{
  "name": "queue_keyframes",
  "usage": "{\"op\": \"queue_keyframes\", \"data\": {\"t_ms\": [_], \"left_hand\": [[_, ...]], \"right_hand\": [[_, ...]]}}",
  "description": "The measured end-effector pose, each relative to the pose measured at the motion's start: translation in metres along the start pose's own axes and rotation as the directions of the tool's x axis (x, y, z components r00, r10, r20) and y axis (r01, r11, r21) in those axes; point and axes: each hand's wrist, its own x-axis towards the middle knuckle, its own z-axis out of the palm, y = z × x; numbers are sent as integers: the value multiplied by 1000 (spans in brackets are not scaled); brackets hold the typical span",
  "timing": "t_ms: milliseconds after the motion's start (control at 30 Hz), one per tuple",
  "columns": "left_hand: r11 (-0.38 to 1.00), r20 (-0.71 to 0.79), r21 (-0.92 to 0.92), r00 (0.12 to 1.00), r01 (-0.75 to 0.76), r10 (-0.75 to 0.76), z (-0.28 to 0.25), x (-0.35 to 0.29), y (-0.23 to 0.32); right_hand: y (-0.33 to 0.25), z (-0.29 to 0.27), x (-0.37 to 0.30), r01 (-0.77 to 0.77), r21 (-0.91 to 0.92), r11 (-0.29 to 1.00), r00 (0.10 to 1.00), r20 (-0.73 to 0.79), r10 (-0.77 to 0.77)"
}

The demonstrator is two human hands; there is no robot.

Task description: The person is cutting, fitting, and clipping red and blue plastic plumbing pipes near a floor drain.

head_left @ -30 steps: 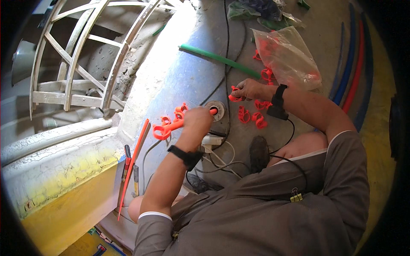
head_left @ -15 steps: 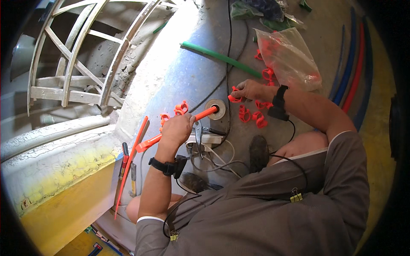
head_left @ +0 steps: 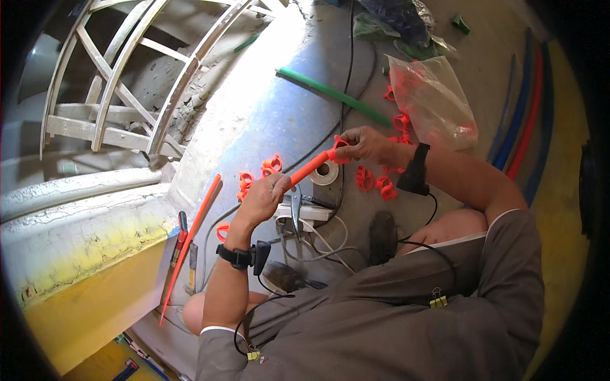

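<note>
My left hand [head_left: 262, 202] is closed around a short orange pipe [head_left: 309, 169], held slanting above the floor. At the pipe's far end my right hand [head_left: 367, 146] pinches an orange ring-shaped pipe clip [head_left: 338, 152] against it; how far it sits over the end is hidden by my fingers. Beside my left forearm another orange ring [head_left: 222, 231] shows in line with the pipe; I cannot tell if it is attached. Loose orange clips [head_left: 271, 166] lie beyond my left hand, and several more clips [head_left: 385, 187] lie below my right wrist.
A pale roll [head_left: 325, 173] sits under the pipe. Nearer are pliers [head_left: 296, 208] and a white power strip [head_left: 310, 214] with cables. A green pipe [head_left: 333, 95] and a clear plastic bag [head_left: 438, 101] lie farther off. Left are an orange strip [head_left: 194, 244] and a red-handled tool [head_left: 180, 238].
My right hand has lifted the clip from near the floor and brought it left to the pipe's far end. The pipe's far end has risen away from the roll.
</note>
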Motion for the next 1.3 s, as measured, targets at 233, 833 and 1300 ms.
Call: {"op": "queue_keyframes", "data": {"t_ms": [233, 833, 1300], "left_hand": [[982, -84, 111, 983, -151, 160, -10, -23, 6], [923, -590, 285, 712, -258, 381, -105, -88, -103], [1000, -433, 24, 901, -7, 17, -114, -77, -137]], "right_hand": [[-28, 26, -16, 206, -55, 977, 977, -44, -209], [-98, 184, 83, -67, 306, 950, 982, -149, 117], [79, 175, 65, -464, -719, 517, 854, -209, 476]]}}
